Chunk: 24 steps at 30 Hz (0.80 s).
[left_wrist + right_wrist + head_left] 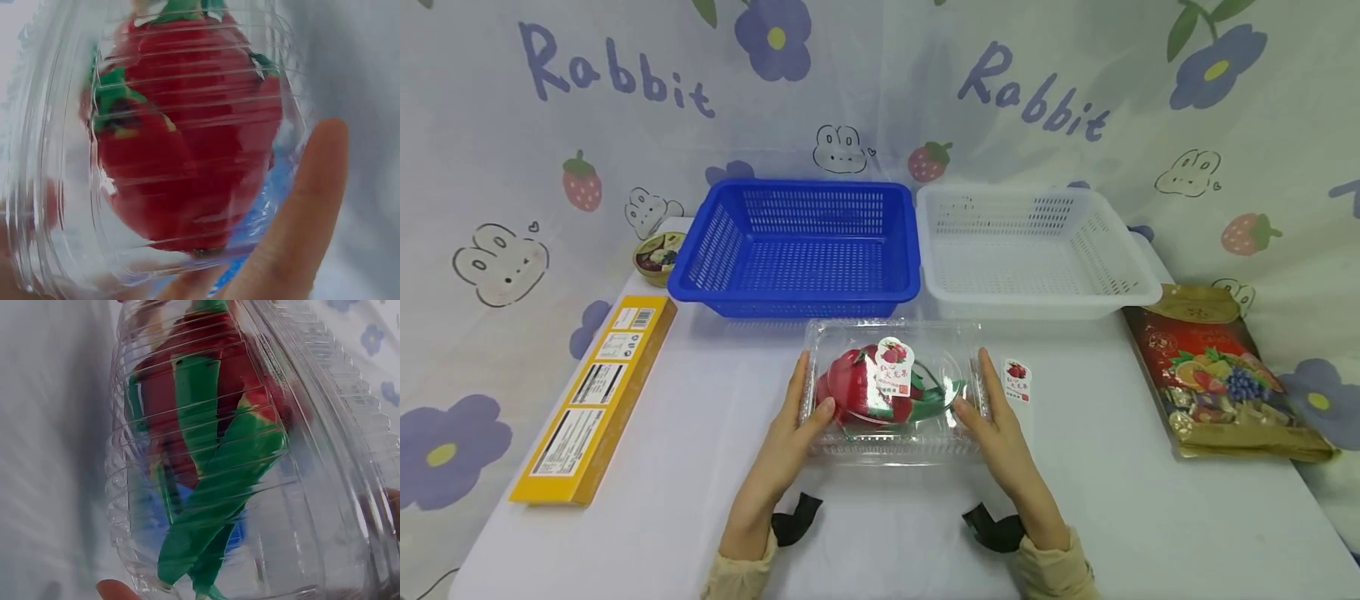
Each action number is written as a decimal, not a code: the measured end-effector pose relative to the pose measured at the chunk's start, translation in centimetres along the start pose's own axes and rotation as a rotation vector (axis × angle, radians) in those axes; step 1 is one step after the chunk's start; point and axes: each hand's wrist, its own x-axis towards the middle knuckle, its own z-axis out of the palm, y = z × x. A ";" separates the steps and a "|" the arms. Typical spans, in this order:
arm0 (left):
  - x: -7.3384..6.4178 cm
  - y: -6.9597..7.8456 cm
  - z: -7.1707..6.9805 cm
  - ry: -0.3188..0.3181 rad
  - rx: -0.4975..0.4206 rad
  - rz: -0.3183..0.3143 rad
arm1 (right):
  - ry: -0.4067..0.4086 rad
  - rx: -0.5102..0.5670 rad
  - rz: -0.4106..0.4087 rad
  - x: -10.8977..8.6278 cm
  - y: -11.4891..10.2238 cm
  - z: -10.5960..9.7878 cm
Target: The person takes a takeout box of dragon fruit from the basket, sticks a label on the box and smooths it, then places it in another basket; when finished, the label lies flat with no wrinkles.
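Note:
Between both hands is a clear plastic clamshell box (891,454), its lid down. Inside lies a red dragon fruit (853,392) with green leaf tips; a fruit label (893,367) sits on the lid. My left hand (790,429) grips the box's left side, thumb over the near edge. The right hand (1002,433) holds the opposite side the same way. Through the ribbed wall, the left wrist view shows the rounded dragon fruit (200,137); the right wrist view shows its long green tips (219,494). Whether the box touches the table cannot be told.
Behind the box stand a blue basket (793,296) and a white basket (1045,300), side by side. A yellow carton (595,400) and a round tin (655,258) lie left. Another fruit label (1017,381) lies beside the right hand. A red-and-gold bag (1225,375) is at far right.

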 end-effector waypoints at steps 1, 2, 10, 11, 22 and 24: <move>0.1 0.1 -0.2 -0.001 -0.021 0.002 | 0.001 0.002 -0.015 0.0 -0.2 0.0; 0.2 0.3 -0.4 0.000 -0.043 0.004 | 0.001 0.007 -0.031 0.0 -0.4 0.1; 0.5 1.7 -2.1 0.029 -0.139 0.034 | 0.023 0.086 -0.159 0.6 -1.6 1.0; 0.5 2.0 -2.3 0.034 -0.145 0.044 | 0.025 0.098 -0.168 0.7 -1.7 1.2; 1.3 4.7 -5.0 0.073 -0.220 0.110 | 0.051 0.179 -0.278 1.9 -3.9 2.6; 1.5 5.1 -5.4 0.075 -0.230 0.123 | 0.048 0.190 -0.309 2.1 -4.2 2.8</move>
